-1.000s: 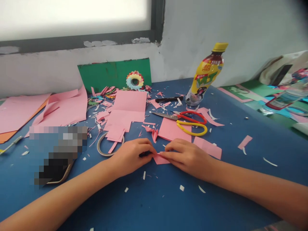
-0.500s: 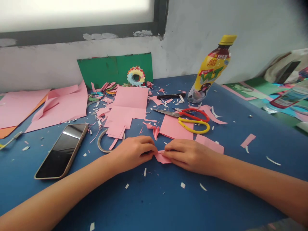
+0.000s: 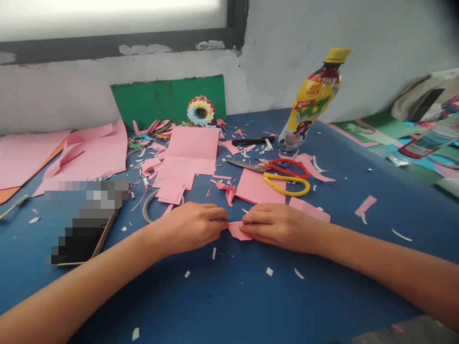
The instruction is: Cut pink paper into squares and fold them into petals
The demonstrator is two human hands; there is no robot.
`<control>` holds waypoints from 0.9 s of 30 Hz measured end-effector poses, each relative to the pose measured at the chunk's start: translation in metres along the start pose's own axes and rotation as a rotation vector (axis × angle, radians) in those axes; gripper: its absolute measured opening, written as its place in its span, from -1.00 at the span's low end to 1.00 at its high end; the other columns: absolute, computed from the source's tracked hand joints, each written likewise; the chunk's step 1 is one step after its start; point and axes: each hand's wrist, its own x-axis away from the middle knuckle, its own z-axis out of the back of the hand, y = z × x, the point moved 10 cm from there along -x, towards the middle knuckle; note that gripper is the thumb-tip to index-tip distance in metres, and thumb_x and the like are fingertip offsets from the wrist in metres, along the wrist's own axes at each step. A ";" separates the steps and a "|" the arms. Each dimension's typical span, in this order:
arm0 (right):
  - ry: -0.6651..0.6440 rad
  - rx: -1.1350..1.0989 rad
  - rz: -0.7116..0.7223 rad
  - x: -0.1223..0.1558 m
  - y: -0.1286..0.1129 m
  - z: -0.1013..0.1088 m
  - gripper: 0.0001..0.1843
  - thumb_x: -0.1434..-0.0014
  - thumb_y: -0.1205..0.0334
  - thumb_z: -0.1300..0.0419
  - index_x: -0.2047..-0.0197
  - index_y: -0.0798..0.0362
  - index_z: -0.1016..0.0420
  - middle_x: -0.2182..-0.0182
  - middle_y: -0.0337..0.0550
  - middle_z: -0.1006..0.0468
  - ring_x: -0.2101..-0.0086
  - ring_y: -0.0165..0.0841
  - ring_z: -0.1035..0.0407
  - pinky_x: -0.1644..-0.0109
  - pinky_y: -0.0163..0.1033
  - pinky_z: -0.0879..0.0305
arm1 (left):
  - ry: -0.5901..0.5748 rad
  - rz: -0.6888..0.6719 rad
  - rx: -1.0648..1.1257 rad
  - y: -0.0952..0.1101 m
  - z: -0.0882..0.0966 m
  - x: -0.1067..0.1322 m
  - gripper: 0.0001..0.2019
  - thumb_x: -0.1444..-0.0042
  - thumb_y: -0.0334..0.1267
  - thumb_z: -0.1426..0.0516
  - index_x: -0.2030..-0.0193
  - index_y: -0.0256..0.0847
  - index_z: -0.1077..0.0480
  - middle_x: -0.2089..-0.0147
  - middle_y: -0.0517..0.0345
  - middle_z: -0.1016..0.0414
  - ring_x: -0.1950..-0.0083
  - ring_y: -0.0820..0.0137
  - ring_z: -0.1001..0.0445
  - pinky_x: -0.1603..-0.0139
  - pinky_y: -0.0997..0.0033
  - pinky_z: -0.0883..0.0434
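Between my hands is a small folded piece of pink paper, low over the blue table. The fingers of my left hand are pinched together at its left edge. My right hand grips its right part, and the fingers cover that end. Just beyond lie a small folded pink paper piece and a stack of pink paper. On that stack rest scissors with one red and one yellow handle.
A phone, partly blurred out, lies left of a tape roll. Larger pink sheets spread at the back left. A tall yellow-capped bottle and a black marker stand and lie behind. Paper scraps dot the blue table.
My left fingers have eased slightly leftward along the pink paper, so more of its left edge shows. The right hand keeps its grip. The whole view has shifted a little.
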 end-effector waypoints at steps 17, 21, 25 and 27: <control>-0.083 -0.052 -0.047 0.002 0.006 -0.006 -0.74 -0.25 0.34 0.03 0.28 0.16 -0.48 0.34 -0.10 -0.50 0.29 -0.37 -0.33 0.17 -0.27 -0.33 | -0.008 0.043 -0.038 0.004 -0.003 -0.002 -0.71 -0.18 -0.29 0.07 0.08 -0.26 -0.42 0.21 0.03 -0.45 0.36 0.38 -0.38 0.38 0.40 -0.37; -0.104 -0.167 -0.162 0.004 0.017 -0.011 -0.74 -0.25 0.30 0.02 0.15 0.16 -0.47 0.23 -0.03 -0.48 0.23 -0.37 -0.35 0.14 -0.29 -0.34 | 0.012 0.087 0.055 -0.002 -0.002 0.000 -0.71 -0.15 -0.31 0.05 0.09 -0.21 -0.44 0.18 0.04 -0.43 0.34 0.40 -0.39 0.33 0.40 -0.38; -0.038 -0.225 -0.220 0.007 0.024 -0.009 -0.74 -0.23 0.27 0.00 0.19 0.17 -0.49 0.26 -0.02 -0.46 0.25 -0.39 -0.36 0.14 -0.31 -0.34 | 0.034 0.098 0.127 -0.006 -0.002 0.001 -0.70 -0.13 -0.32 0.04 0.08 -0.22 -0.45 0.17 0.02 -0.42 0.33 0.41 -0.40 0.31 0.40 -0.38; -0.041 -0.229 -0.205 0.007 0.023 -0.010 -0.72 -0.24 0.26 0.01 0.21 0.16 -0.50 0.26 -0.02 -0.46 0.25 -0.38 -0.36 0.13 -0.31 -0.34 | 0.046 0.101 0.169 -0.007 -0.002 0.001 -0.71 -0.12 -0.33 0.03 0.10 -0.22 -0.45 0.17 0.01 -0.42 0.32 0.41 -0.40 0.29 0.41 -0.39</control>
